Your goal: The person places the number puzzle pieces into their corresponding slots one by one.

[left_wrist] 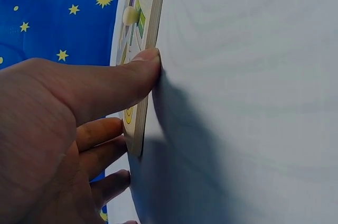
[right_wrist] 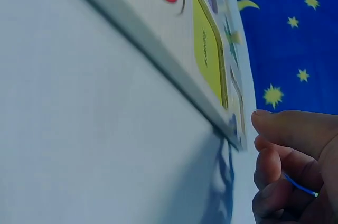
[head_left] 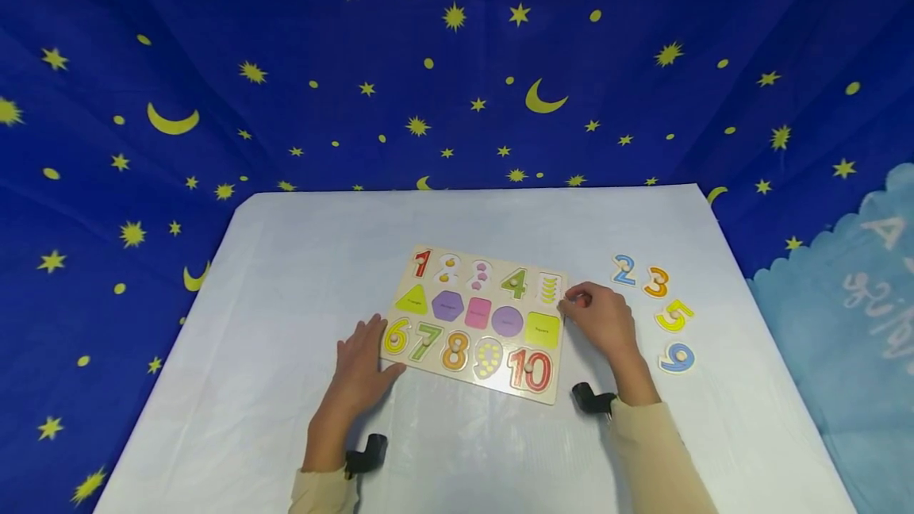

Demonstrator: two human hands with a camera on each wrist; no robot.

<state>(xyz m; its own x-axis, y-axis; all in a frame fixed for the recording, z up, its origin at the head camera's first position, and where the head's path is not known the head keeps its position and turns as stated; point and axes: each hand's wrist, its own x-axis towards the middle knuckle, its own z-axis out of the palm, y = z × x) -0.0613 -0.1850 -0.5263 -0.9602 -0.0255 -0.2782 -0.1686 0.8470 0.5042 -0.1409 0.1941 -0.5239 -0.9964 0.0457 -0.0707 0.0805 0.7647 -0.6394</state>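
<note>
A wooden number board [head_left: 447, 306] lies tilted on the white table. Numbers 1, 4, 6, 7, 8 and 10 sit in it; printed pictures show at the 2, 3, 5 and 9 places. My left hand [head_left: 357, 367] is spread at its lower left corner, the thumb [left_wrist: 142, 71] on the near edge, the other fingers by the left side. At the upper right corner, my right hand [head_left: 603, 320] has loosely curled fingers with no piece visible in them; in the right wrist view, the thumb [right_wrist: 290, 129] is beside the board's corner.
Loose pieces lie right of the board: a blue 2 [head_left: 624, 270], an orange 3 [head_left: 655, 282], a yellow 5 [head_left: 673, 316] and a blue 9 [head_left: 676, 358]. Behind the table [head_left: 321, 236] hangs a dark blue cloth [head_left: 286, 38] with yellow stars and moons.
</note>
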